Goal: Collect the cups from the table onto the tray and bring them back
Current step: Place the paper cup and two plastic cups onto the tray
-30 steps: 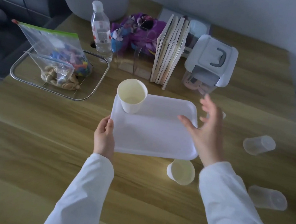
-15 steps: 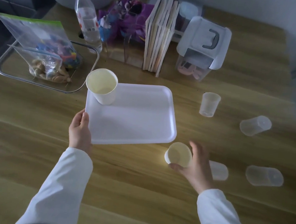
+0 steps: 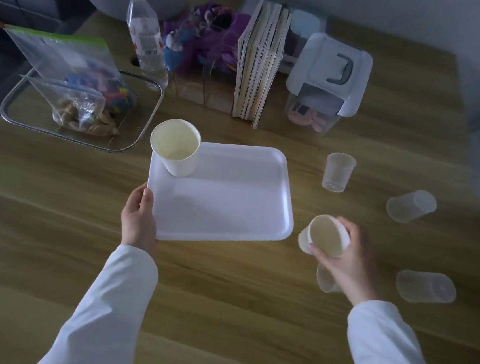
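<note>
We hold a paper cup point(image 3: 326, 235) in our right hand point(image 3: 347, 252), fingers wrapped round its wall, the cup tilted with its mouth toward us, just right of the white tray point(image 3: 230, 210). Our left hand point(image 3: 138, 218) pinches the tray's near-left edge, thumb on the rim. Another paper cup point(image 3: 175, 147) already stands upright in the tray's far-left corner. To do this well, we turn the held cup upright before lowering it, then set it on bare tray beside the standing one, keeping the left hand firm so the tray does not slide. Four clear plastic cups wait right of the tray: one upright point(image 3: 339, 171), three lying on their sides.
</note>
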